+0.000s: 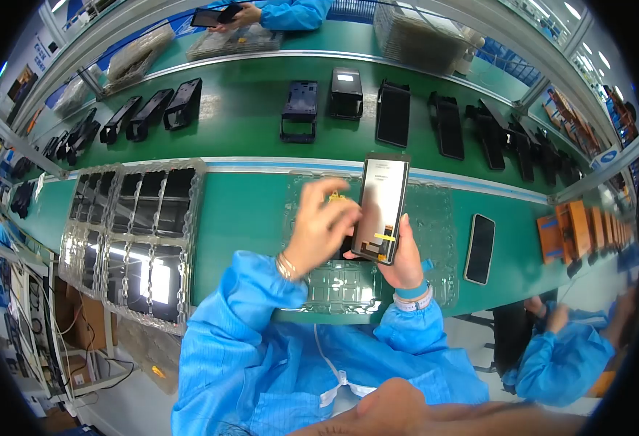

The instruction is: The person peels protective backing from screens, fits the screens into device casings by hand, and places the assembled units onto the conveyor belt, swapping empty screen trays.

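Upright in my right hand (404, 254) is a display panel (383, 207) with a silvery back, a dark frame, and a yellow strip and flex cable near its lower end. My left hand (321, 224) is at the panel's left edge, its fingers bent and partly spread; a small yellow piece (336, 196) shows by its fingers. Whether those fingers grip anything is unclear. Beneath both hands lies a clear plastic tray (428, 218) on the green table.
Left stand trays of dark screens (145, 283). A phone (480, 248) lies at the right, before orange holders (572, 225). Black housings (300, 109) line the raised belt behind. A co-worker's sleeve (294, 14) is across the belt; another person (563, 356) sits lower right.
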`<state>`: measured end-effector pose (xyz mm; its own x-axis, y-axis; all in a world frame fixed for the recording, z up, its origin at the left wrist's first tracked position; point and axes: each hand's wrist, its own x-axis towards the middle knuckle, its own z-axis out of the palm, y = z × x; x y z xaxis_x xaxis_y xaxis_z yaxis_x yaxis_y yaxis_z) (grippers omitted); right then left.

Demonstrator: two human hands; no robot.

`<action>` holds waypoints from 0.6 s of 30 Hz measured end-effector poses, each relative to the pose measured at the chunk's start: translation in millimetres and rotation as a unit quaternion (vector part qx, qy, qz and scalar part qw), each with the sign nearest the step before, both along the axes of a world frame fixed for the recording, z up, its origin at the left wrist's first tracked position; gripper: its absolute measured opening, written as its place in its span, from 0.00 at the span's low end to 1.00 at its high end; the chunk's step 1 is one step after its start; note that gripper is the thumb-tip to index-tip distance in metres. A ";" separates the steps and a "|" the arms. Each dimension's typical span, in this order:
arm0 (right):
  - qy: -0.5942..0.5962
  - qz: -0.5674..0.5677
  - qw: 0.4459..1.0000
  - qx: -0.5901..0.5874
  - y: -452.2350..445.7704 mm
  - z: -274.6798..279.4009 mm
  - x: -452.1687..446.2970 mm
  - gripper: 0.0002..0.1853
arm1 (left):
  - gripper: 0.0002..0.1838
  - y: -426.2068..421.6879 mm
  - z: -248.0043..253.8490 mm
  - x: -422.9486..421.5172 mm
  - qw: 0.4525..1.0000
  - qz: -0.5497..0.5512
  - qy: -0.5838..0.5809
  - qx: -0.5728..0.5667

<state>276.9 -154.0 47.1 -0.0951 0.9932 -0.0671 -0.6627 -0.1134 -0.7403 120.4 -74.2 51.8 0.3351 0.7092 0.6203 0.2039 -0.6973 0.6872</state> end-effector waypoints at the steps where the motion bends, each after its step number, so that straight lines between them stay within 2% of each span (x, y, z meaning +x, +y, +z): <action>1: -0.036 -0.017 0.999 -0.003 -1.7 -0.4 -2.4 0.34 | 0.11 -12.7 11.7 0.0 0.999 -0.033 0.011 0.022; 2: -0.061 -0.024 0.998 0.012 -2.5 2.3 -6.4 0.33 | 0.10 -23.0 21.5 0.9 0.997 -0.064 0.022 0.045; 5: -0.106 -0.020 0.992 0.064 -5.3 6.8 -12.2 0.32 | 0.11 -33.9 21.7 4.8 0.998 -0.049 0.017 0.047; 10: -0.134 -0.053 0.988 0.049 -10.8 6.4 -20.5 0.33 | 0.11 -38.8 18.6 4.7 0.999 -0.010 -0.005 0.051; 18: -0.177 -0.074 0.980 0.045 -11.0 -2.9 -24.2 0.31 | 0.11 -34.1 8.1 0.3 0.994 -0.024 0.023 0.105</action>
